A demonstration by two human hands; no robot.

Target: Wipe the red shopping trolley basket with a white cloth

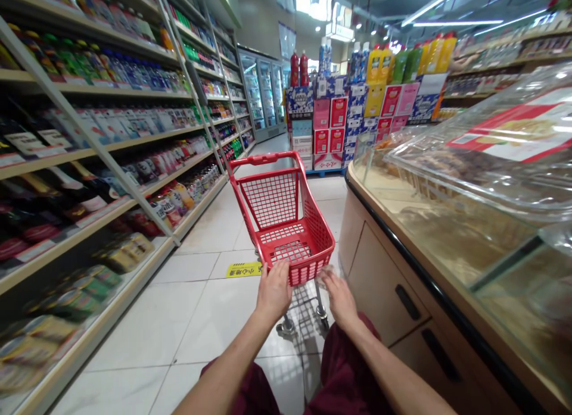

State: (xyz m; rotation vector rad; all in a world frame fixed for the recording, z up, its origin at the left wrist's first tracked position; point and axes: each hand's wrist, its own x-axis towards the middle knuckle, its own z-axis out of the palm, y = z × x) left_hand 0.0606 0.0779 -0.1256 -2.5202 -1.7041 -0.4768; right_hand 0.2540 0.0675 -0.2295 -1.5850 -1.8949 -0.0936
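Observation:
A small red shopping cart (286,224) stands in front of me on the tiled floor, its push handle at the far side. The bare grid bottom of its basket shows. My left hand (273,289) is closed on the near left part of the basket rim. Beside the near right corner of the basket is my right hand (338,296), its fingers curled and partly blurred. Whether those fingers touch the cart I cannot tell. Below the basket, metal legs and wheels (286,327) show between my knees.
Shelves of bottles and packs (134,129) line the left side. On the right runs a wooden counter (379,254) with glass edges and a clear plastic food box (504,129). Stacked drink cartons (330,129) stand ahead. A yellow floor sticker (243,269) lies left of the cart.

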